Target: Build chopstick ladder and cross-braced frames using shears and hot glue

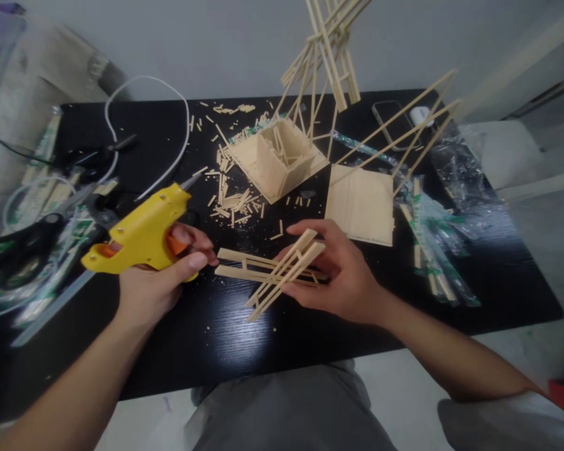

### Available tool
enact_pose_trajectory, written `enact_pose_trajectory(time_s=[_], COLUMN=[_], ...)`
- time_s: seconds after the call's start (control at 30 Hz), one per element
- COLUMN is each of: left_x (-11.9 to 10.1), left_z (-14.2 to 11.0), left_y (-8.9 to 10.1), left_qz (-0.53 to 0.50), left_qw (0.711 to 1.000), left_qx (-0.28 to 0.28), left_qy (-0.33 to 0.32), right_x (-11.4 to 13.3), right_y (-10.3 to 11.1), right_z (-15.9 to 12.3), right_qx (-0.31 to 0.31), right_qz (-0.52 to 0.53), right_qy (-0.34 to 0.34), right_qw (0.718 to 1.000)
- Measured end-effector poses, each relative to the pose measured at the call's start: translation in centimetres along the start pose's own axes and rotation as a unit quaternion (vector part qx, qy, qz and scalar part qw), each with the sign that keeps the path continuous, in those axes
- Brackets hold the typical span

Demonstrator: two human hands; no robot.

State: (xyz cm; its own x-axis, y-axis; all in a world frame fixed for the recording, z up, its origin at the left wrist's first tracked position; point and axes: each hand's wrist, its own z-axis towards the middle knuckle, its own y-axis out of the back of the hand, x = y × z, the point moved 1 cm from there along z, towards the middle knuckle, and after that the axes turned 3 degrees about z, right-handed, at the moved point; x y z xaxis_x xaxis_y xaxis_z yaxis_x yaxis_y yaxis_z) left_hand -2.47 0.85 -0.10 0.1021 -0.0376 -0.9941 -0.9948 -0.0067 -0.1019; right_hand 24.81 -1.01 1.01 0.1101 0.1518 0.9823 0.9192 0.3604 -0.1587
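A yellow hot glue gun (pixel 143 232) is in my left hand (pixel 157 275), its nozzle pointing up and to the right. A clear glue stick (pixel 56 307) runs out of its back end. My right hand (pixel 338 269) grips a small frame of crossed wooden sticks (pixel 277 269) over the front of the table. The frame forms an X of two ladder-like pieces. Its left ends come close to my left fingers; whether they touch I cannot tell. Behind my hands stands a wooden windmill model (pixel 284 163) with a box base and crossed stick blades above.
Cut stick pieces (pixel 237 200) lie scattered on the black table (pixel 169 369). Right of the model is a flat wooden board (pixel 360 203) with raised sticks. Scissors (pixel 47 225), a white cable (pixel 188 125) and wrapped sticks are left; a phone (pixel 395 125) and plastic wrappers (pixel 442 232) right.
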Motion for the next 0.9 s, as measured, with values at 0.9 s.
enact_pose_trajectory(time_s=[0.9], left_x=[1.6], left_z=[-0.9], left_y=[-2.3], left_qz=[-0.024], left_qw=[0.993], left_qx=[0.067], left_qy=[0.098], right_x=[-3.2], right_y=[0.8], right_z=[2.7], right_qx=[-0.13], right_qz=[0.205], right_qy=[-0.072], right_qw=[0.967])
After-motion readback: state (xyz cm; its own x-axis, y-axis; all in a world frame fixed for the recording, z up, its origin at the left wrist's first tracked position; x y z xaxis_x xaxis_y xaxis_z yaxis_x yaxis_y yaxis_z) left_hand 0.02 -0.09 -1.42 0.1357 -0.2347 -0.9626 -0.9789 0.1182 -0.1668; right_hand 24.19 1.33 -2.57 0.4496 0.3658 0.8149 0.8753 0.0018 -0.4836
